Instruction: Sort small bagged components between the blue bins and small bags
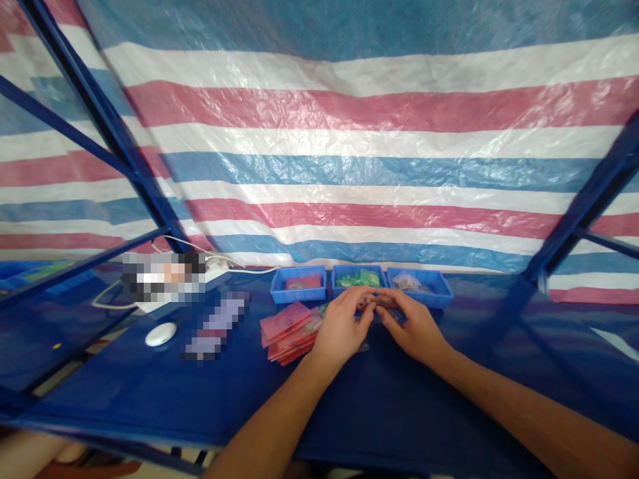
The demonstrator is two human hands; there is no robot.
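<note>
My left hand [344, 326] and my right hand [417, 329] meet above the blue table, just in front of the middle bin. Their fingertips are pinched close together around something small; what it is stays mostly hidden by the fingers. Left of my left hand lies a fanned pile of red flat packets [287, 326], with a bit of green showing at its right side. Behind my hands stand three blue bins: the left bin [298, 294] holds red packets, the middle bin [335, 278] green packets [362, 277], the right bin [439, 291] clear packets [407, 282].
A white rounded object [160, 334] lies on the table [150, 399] at the left. Blurred-out items and white cables [249, 270] are nearby. Blue metal posts [100, 120] and a striped plastic sheet [374, 173] enclose the back. Another person's arm [30, 454] shows at bottom left.
</note>
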